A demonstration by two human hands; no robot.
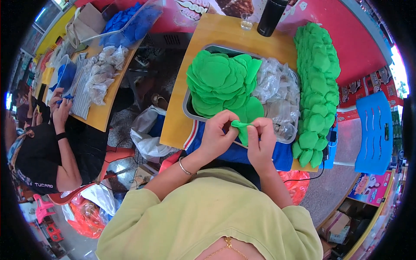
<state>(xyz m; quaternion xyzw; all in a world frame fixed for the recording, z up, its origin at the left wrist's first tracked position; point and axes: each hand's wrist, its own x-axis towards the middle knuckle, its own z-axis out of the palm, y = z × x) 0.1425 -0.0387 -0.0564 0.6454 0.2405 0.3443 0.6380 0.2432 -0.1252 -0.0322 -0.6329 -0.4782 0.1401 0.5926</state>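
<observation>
Just below a metal tray (pixel 187 105) on the wooden table (pixel 173 132), my left hand (pixel 220 132) and my right hand (pixel 260 138) pinch a small folded piece of green fabric or paper (pixel 241 130) between them. A thin pale stick is partly visible under it, mostly hidden by my fingers. The tray holds a loose pile of green round cut pieces (pixel 214 78) on its left and crumpled clear plastic bags (pixel 275 82) on its right. A long stack of puffy green petal-like pieces (pixel 316 86) runs along the table's right side. A blue cloth (pixel 283 154) lies under the tray's front.
At left, a person's hands (pixel 60 108) work with blue material at another table (pixel 97 121). A black bottle (pixel 271 17) and glass cup (pixel 246 24) stand at the back. A blue chair (pixel 372 134) is at right. A white sack (pixel 145 138) sits between the tables.
</observation>
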